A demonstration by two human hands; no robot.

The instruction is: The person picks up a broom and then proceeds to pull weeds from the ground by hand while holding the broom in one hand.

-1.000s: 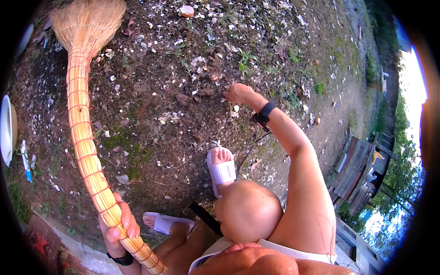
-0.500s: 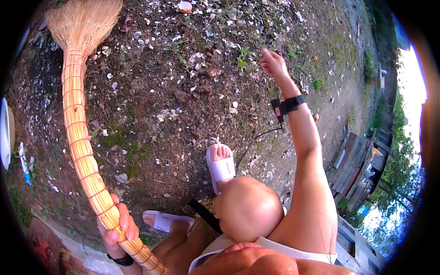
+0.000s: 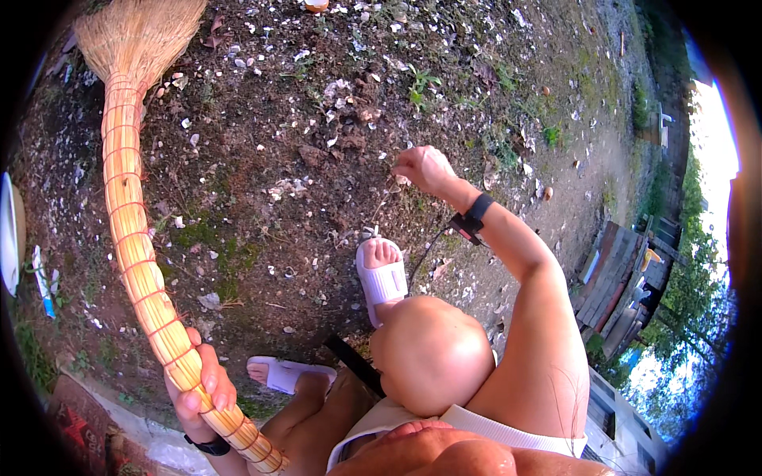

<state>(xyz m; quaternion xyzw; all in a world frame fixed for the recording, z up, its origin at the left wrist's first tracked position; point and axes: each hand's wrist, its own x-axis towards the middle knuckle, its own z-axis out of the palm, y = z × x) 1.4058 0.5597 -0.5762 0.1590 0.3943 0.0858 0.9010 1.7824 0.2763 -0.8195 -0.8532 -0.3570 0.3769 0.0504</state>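
Note:
A straw broom point(image 3: 129, 186) stands on the left, its handle bound with reddish wire and its bristles fanned out at the far end. My left hand point(image 3: 205, 383) wraps round the handle near its lower end. Out over the littered ground, my right hand point(image 3: 429, 170) is closed with fingertips pressed together. A tiny pale piece shows by the fingertips; whether it is held or lies on the ground below, I cannot make out. Behind that hand, a black strap with a small device point(image 3: 470, 220) circles the wrist, and a thin cable runs from it.
Soil scattered with shell bits and weeds point(image 3: 418, 86) spreads ahead; an eggshell point(image 3: 316, 5) lies at the far edge. White slides point(image 3: 382, 282) are on my feet. A pale round basin point(image 3: 11, 234) is at the left rim, stacked boards point(image 3: 609, 274) at the right.
My right hand has come nearer and to the left, its fingers now drawn together and bent downward. The broom has shifted slightly left in view, still in my left hand.

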